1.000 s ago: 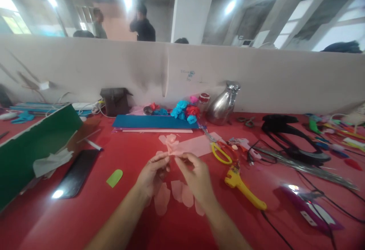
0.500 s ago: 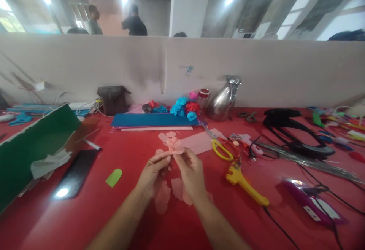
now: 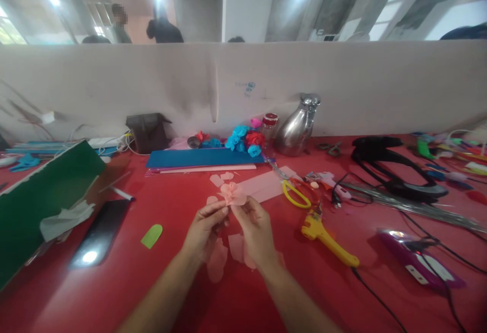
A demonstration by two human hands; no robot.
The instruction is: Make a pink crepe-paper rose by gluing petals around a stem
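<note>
A pink paper flower (image 3: 232,194) is pinched between both hands above the middle of the red table. My left hand (image 3: 205,226) closes thumb and fingers on its base from the left. From the right, my right hand (image 3: 255,229) grips a petal at the flower's lower edge. Loose pink paper petals (image 3: 216,262) lie beneath and around the hands, partly covered by them. Behind the flower, a pale pink paper strip (image 3: 266,185) lies flat.
Right of the hands are yellow-handled scissors (image 3: 296,194), a yellow glue gun (image 3: 329,242) with its cord, and a purple power strip (image 3: 422,262). A phone (image 3: 101,234) and a green petal template (image 3: 151,235) lie left. Behind stand blue paper flowers (image 3: 238,139) and a steel jug (image 3: 299,127).
The view has tilted slightly, so the background sits a little higher. Both hands keep their hold, and the pink flower appears slightly turned.
</note>
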